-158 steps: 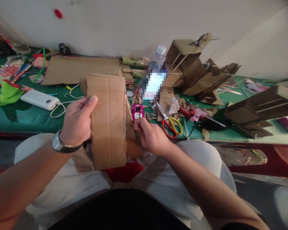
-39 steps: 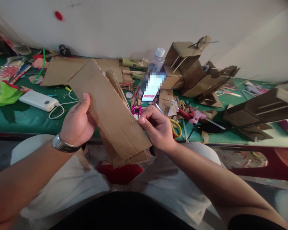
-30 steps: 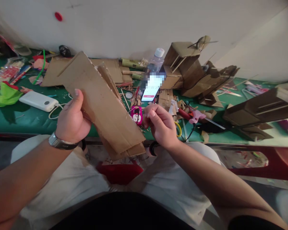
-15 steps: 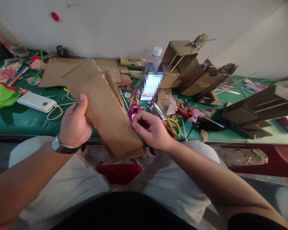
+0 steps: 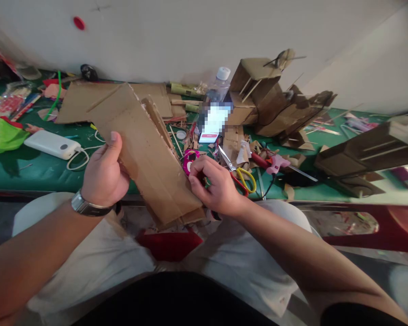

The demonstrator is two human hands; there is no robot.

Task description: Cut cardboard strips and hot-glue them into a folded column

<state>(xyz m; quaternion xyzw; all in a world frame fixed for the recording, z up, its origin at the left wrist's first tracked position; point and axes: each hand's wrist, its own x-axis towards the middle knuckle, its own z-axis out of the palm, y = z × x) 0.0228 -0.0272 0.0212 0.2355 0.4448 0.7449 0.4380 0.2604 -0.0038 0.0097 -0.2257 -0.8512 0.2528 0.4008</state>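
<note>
A folded piece of cardboard tilts over the table's front edge, with torn, layered edges along its right side. My left hand grips its left edge, thumb on the face and the other fingers hidden behind. At the right edge, my right hand has its thumb and curled index finger close together against the cardboard; whether a small thing sits between them I cannot make out. Just beyond that hand lie a small magenta object and scissors with yellow and red handles.
A lit phone leans before a clear bottle. Pink glue gun and cardboard structures stand to the right. A white power bank with a cable lies left, near a flat cardboard sheet. Scraps litter the green table.
Both hands and the cardboard have shifted very slightly; the left hand sits a little further left, the right hand a touch further right along the cardboard's edge. The grip looks the same.
</note>
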